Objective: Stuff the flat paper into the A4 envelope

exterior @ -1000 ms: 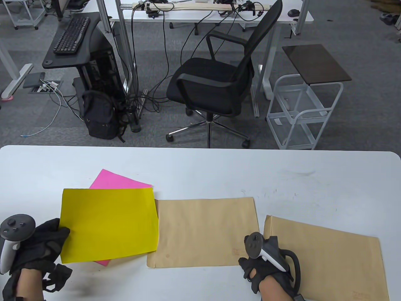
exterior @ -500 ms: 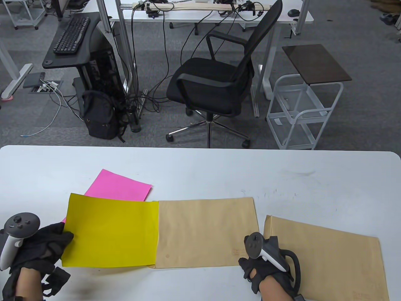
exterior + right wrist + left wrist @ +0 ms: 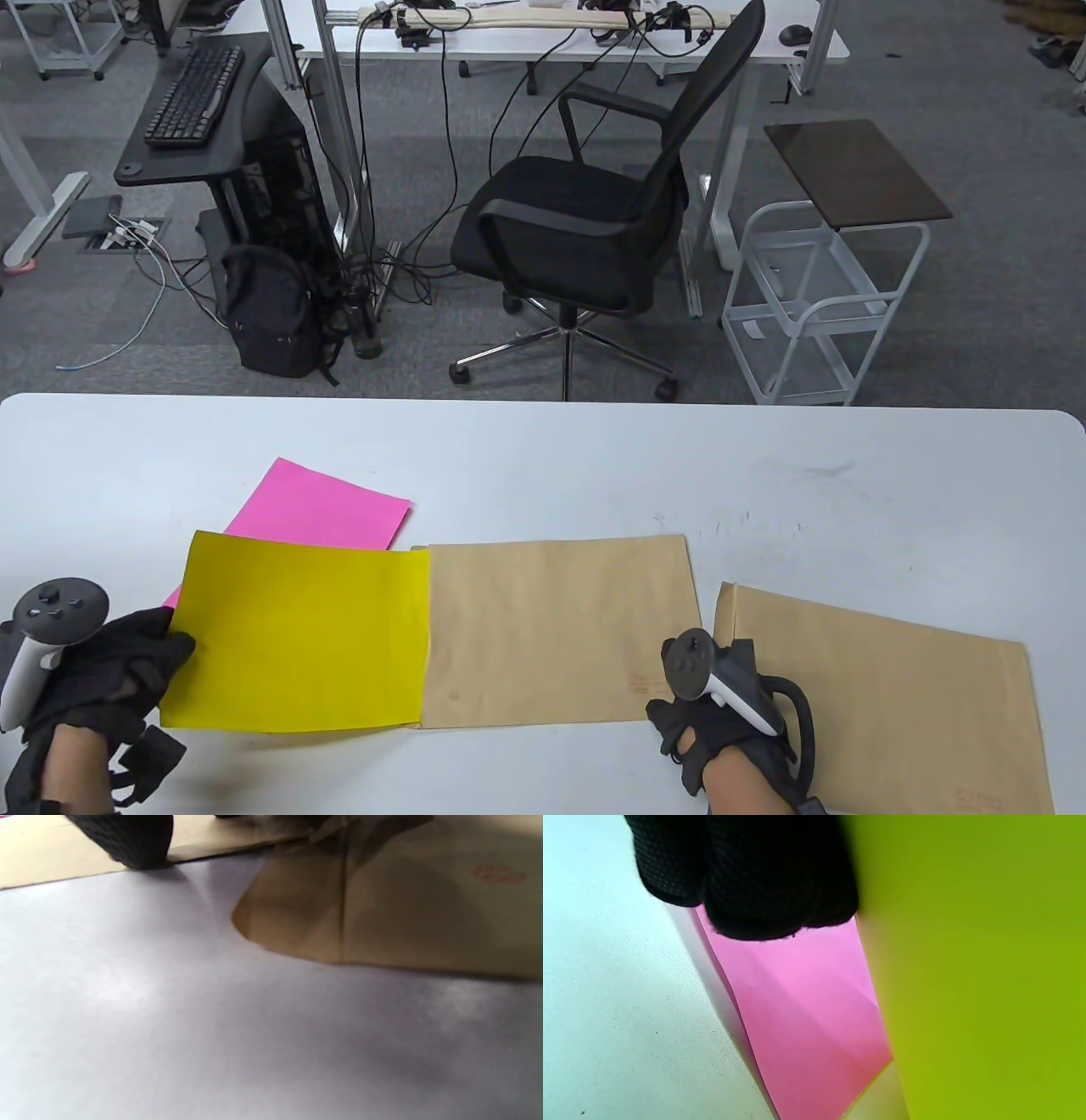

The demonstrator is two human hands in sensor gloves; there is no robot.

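A yellow paper sheet [image 3: 297,632] is held at its left edge by my left hand [image 3: 127,671], its right edge at the mouth of a brown A4 envelope [image 3: 560,628] lying flat in the table's middle. A pink sheet [image 3: 327,509] lies under and behind the yellow one. In the left wrist view my gloved fingers [image 3: 746,874] sit above the pink sheet [image 3: 806,1005], with the yellow sheet [image 3: 988,963] to the right. My right hand [image 3: 721,722] rests on the envelope's near right corner; a fingertip [image 3: 127,840] touches the envelope [image 3: 42,857].
A second brown envelope [image 3: 882,705] lies at an angle on the right, its flap end [image 3: 297,912] near my right hand. The white table [image 3: 543,458] stretches behind. An office chair [image 3: 585,212] and white cart [image 3: 814,297] stand beyond the far edge.
My left hand has brought the yellow sheet down and right, off the pink sheet, until its right edge meets the middle envelope's left end. The right hand has stayed still.
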